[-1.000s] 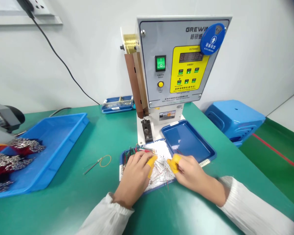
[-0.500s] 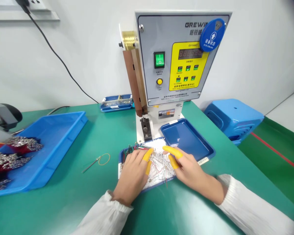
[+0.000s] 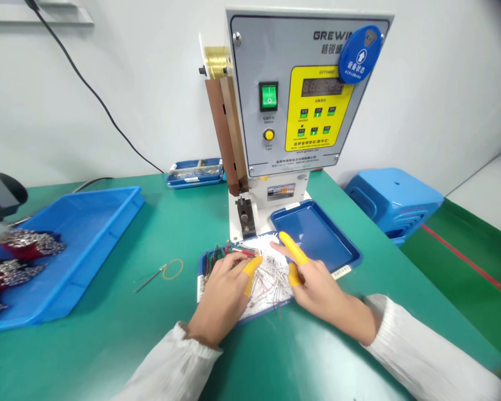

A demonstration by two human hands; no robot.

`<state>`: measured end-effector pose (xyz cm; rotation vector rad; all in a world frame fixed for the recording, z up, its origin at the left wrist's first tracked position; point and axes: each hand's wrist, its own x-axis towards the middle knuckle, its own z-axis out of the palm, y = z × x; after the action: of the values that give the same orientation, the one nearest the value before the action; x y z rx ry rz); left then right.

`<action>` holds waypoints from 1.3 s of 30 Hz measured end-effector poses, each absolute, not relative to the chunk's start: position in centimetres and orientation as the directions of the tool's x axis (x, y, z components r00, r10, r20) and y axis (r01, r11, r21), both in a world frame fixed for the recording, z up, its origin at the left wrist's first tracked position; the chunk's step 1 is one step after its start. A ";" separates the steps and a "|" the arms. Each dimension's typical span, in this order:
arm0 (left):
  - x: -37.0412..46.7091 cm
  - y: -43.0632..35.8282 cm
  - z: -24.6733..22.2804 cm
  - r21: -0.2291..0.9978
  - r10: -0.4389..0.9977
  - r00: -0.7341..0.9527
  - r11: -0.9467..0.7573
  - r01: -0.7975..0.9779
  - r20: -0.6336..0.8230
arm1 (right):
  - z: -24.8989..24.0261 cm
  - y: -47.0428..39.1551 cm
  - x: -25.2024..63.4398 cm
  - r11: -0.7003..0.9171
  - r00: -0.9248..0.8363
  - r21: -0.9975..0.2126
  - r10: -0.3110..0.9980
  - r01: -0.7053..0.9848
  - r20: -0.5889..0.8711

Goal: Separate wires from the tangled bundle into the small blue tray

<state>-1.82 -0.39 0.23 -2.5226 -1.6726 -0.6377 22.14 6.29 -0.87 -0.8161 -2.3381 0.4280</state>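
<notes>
A shallow blue tray [image 3: 199,275] full of thin wires lies in front of the machine. White wires [image 3: 271,270] fill most of it, with red and green ones [image 3: 217,256] at its left. My left hand [image 3: 225,292] rests palm down over the tray's left part, its bent fingers among the wires. Yellow finger covers are on its index finger and thumb, which are apart; its other fingertips are partly hidden. Over the tray's right edge is my right hand [image 3: 317,284], also with yellow covers, index finger and thumb spread. Nothing is visibly held by either hand.
Behind stands a grey GREWIN machine [image 3: 250,139] with a black tool head [image 3: 246,217]. A dark blue tray [image 3: 321,239] lies right, a small tray [image 3: 194,174] behind. Leftward are a loose wire loop [image 3: 173,269] and blue bin [image 3: 92,245] with bundled parts; a blue stool [image 3: 394,195] stands right.
The whole view has shifted slightly. My right index finger has straightened and points further up over the white wires. My left hand stays at the tray, its fingers slightly moved.
</notes>
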 end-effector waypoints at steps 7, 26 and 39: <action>-1.8 -0.4 0.3 0.171 0.848 0.355 -0.447 0.878 0.393 | -0.3 6.2 22.1 0.751 -0.653 -0.506 0.641 0.424 0.404; -1.9 -0.8 0.6 0.292 0.844 0.110 -0.300 0.908 0.526 | -1.0 6.2 22.2 0.773 -0.635 -0.427 0.632 0.470 0.445; -1.3 -1.3 0.4 0.306 0.859 0.179 -0.356 0.883 0.480 | -0.9 6.2 22.0 0.745 -0.610 -0.530 0.652 0.405 0.451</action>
<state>-1.35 -1.30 0.37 -2.3807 -1.7590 -0.9234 22.02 6.22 -0.94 -0.7913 -2.3007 0.5014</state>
